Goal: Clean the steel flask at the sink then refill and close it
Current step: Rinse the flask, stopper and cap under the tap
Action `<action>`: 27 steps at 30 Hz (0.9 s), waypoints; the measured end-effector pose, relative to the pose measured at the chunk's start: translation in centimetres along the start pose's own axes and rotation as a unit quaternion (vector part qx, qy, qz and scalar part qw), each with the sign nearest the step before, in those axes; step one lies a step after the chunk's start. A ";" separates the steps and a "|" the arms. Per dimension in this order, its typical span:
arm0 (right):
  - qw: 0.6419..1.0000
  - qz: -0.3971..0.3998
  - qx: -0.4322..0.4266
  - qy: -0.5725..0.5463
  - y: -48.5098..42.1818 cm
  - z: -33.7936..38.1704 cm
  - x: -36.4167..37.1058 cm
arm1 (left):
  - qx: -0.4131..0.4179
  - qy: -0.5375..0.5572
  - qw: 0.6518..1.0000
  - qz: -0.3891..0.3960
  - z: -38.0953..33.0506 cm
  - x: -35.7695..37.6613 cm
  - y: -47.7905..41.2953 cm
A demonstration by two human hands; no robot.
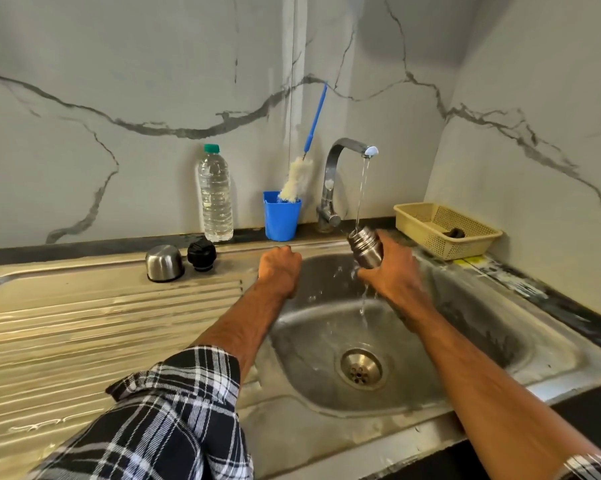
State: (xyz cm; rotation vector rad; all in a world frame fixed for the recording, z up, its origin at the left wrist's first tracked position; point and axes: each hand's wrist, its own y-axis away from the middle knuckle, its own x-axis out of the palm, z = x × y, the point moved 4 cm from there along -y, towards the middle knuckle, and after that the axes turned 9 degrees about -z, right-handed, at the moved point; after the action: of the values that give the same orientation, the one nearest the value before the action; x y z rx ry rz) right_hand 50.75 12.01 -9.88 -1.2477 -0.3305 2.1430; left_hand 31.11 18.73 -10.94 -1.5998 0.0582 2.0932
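Rinsing looks to us like the step in hand. We would do it well by bringing the mouth of the steel flask (364, 249) squarely under the stream (362, 188) from the tap (338, 161), so the water goes in rather than down the outside. Right now a good deal of it seems to spill off below the hand into the sink (465, 341). We would let the flask part-fill, swirl it, then tip it out over the drain (361, 367). If the inside needs scrubbing, the bottle brush (296, 181) stands in the blue cup (281, 220) just left of the tap. Wet steel will likely be slippery, so a firm wrap low on the body matters.

Our right hand (392, 273) grips the flask with fingers and thumb curled round its lower body. It holds the flask tilted above the basin, mouth up and toward the tap. Our left hand (280, 268) is curled into a fist at the basin's back-left rim. We see nothing in it, though its palm side is hidden.

The steel cup lid (164, 263) and the black stopper (202, 253) stand side by side on the drainboard (84, 323), well apart from the flask, so closing is not yet done. A plastic water bottle (215, 195) stands on the bench (67, 244) by the wall, and we guess it is there for the refill.
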 end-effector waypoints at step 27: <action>0.989 0.041 0.069 -0.121 0.1 -0.6 2.0 | 0.017 0.013 1.000 -0.005 0.4 0.5 0.0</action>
State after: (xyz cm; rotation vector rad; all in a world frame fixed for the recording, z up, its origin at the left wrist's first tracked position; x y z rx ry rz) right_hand 50.49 13.14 -11.58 -0.9398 -0.2320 2.3502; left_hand 30.65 19.04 -11.26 -1.6054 0.0931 2.0524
